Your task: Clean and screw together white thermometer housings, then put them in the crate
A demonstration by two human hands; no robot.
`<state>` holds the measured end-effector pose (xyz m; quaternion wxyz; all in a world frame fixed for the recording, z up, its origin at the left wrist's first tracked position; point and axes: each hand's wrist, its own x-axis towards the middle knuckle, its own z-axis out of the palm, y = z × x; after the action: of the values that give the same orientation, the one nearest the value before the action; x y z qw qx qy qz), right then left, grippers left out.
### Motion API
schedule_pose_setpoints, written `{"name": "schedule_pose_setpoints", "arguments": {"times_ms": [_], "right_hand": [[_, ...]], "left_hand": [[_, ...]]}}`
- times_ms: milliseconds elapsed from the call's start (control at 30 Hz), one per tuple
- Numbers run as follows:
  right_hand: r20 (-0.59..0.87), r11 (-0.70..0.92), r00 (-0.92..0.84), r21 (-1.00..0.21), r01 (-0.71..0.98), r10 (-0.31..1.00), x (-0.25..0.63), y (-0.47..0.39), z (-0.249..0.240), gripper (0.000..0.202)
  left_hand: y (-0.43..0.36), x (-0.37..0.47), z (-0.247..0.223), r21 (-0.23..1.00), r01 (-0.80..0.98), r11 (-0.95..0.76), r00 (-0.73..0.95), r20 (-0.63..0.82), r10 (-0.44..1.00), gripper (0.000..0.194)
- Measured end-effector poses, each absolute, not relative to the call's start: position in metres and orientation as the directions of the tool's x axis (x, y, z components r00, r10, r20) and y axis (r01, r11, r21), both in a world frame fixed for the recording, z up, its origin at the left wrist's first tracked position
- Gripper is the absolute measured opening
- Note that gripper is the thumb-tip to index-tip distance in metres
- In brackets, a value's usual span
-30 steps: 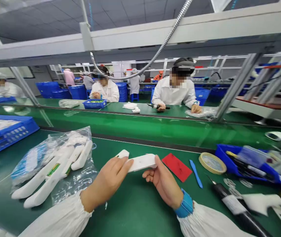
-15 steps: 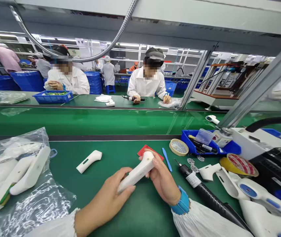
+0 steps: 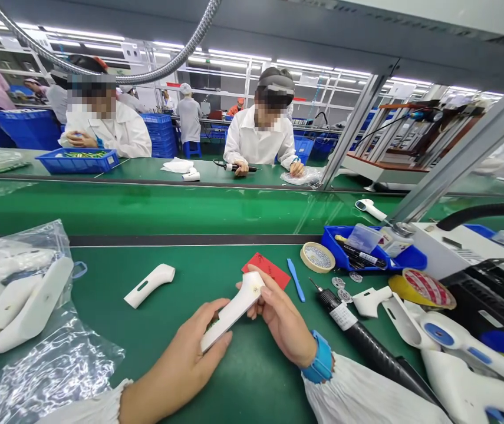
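Observation:
Both my hands hold a white plastic thermometer housing above the green bench. My left hand grips its lower end between thumb and fingers, with a bit of green showing inside the open side. The fingers of my right hand close round the upper, bent end, where a small mark shows. Left of them, a loose white shell half lies on the bench. Behind my right fingers is a red card, and beside it a blue pry tool.
An electric screwdriver lies at right, near white housings, a tape roll and a blue bin. A clear plastic bag with white parts is at left. Across the green belt sit two co-workers.
The housing has turned slightly in my hands, so its open side with green inside now shows. The view has shifted a little; both hands keep their hold.

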<state>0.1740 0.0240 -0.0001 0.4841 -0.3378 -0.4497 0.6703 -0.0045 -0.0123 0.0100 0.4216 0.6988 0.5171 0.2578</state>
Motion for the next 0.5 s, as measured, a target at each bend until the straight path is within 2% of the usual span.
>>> {"name": "schedule_pose_setpoints", "arguments": {"times_ms": [133,233,367,500], "right_hand": [[-0.028,-0.146,-0.325,-0.928,-0.343,0.945,0.1732,0.0245,-0.0036,0.047],[-0.012,-0.100,-0.301,-0.955,-0.278,0.953,0.1727,0.0235,-0.0023,0.044],[0.052,0.049,-0.188,-0.999,-0.016,0.981,0.1734,0.0225,0.0012,0.037],[0.303,0.336,-0.162,-0.908,0.250,0.939,0.1777,0.0246,0.0019,0.029]], "left_hand": [[-0.0125,-0.0016,0.0138,0.923,0.382,0.044,0.380,-0.200,0.903,0.047],[-0.0122,-0.0014,0.0172,0.941,0.333,0.063,0.422,-0.209,0.882,0.046],[-0.0116,-0.0019,0.0191,0.938,0.331,0.102,0.397,-0.236,0.887,0.048],[-0.0101,-0.0016,0.0187,0.919,0.364,0.152,0.359,-0.289,0.887,0.052]]}}
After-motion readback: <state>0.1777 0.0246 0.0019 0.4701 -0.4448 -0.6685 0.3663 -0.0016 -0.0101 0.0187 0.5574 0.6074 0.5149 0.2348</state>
